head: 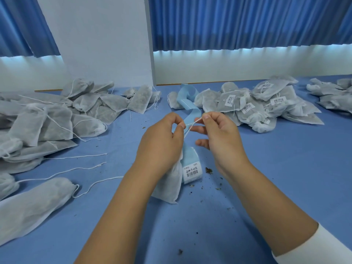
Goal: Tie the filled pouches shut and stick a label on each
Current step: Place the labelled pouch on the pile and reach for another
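Above table [266, 168], both hands pinch pouch [169, 185] drawstring [190, 123].

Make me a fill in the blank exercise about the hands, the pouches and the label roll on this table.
The left hand and right hand each pinch the white ____ of the held pouch.
The labelled pouches are piled on the person's ____ side.
The label roll lies on a cloth coloured ____.
Missing: string; right; blue.
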Motion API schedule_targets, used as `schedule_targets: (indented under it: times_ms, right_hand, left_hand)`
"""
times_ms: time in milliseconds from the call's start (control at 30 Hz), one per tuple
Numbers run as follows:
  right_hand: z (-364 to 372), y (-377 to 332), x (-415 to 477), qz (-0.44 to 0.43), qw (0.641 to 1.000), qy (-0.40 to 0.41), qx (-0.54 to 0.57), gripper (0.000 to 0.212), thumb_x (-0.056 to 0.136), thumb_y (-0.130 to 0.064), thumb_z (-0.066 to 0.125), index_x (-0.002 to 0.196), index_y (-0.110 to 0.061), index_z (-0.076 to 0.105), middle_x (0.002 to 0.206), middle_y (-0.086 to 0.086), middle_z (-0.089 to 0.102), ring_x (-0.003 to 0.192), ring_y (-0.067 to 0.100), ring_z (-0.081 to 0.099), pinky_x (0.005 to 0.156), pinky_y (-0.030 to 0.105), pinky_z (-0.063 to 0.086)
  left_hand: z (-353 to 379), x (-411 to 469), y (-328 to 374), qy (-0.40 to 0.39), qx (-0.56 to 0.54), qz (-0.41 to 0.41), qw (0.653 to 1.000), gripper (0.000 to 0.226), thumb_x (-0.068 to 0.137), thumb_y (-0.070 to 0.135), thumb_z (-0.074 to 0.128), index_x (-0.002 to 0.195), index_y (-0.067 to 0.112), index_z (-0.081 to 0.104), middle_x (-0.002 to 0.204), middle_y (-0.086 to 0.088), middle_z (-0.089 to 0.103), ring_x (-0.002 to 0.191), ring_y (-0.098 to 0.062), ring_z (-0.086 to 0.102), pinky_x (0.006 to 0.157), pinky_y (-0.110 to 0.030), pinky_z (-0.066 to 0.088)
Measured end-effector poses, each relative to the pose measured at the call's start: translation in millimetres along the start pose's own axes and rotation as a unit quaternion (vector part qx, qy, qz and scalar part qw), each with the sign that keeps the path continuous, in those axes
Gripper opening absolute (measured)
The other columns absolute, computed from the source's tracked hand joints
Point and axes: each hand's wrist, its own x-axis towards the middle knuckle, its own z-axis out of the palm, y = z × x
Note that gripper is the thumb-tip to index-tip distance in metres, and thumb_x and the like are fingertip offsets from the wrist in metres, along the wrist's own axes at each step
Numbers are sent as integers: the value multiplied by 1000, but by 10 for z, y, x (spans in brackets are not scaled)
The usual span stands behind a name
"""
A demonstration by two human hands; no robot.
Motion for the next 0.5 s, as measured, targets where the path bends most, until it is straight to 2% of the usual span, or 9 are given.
schedule_targets:
  times_ms: [100, 200, 267, 367, 500]
  right_hand:
    - [25, -38, -30, 112, 985, -49, 125, 15, 104, -12, 40, 98, -5, 51, 87, 8, 74, 81, 20, 75, 46, 21, 49]
    - [23, -69, -33, 173, 963, -41, 203, 10, 102, -4, 43, 96, -4, 50, 90, 12, 59, 69, 23, 73, 39, 17, 40]
    - [22, -61, -30, 178, 967, -33, 180, 10, 101, -4, 45, 93, -4, 51, 93, 11, 51, 60, 18, 69, 36, 16, 33]
    - [35, -41, -32, 158, 980, -37, 111, 10, 100, -6, 45, 92, -6, 52, 95, 9, 49, 56, 13, 65, 35, 16, 28]
    - [45, -42, -42, 131, 989, -33, 66, 12, 101, -10, 47, 93, -8, 55, 90, 5, 53, 51, 9, 61, 34, 16, 26]
  left_hand:
    - [-15, 5, -27, 28, 53, 13, 998, 11, 102, 32, 44, 96, 27, 51, 49, 9, 41, 52, -7, 43, 51, -26, 29]
    - [-6, 10, -27, 25, 76, 19, 997, 12, 104, 31, 40, 102, 23, 49, 55, 7, 42, 58, -16, 45, 56, -36, 31]
    - [10, 2, -13, 30, 87, 25, 995, 14, 105, 29, 40, 104, 20, 50, 57, 6, 42, 62, -23, 46, 59, -37, 32]
    - [27, -3, -6, 43, 93, 28, 994, 14, 105, 27, 40, 104, 18, 50, 58, 6, 40, 64, -25, 44, 59, -37, 30]
    - [33, 15, -24, 18, 65, 21, 997, 12, 103, 28, 44, 96, 23, 52, 52, 7, 41, 57, -15, 43, 55, -34, 31]
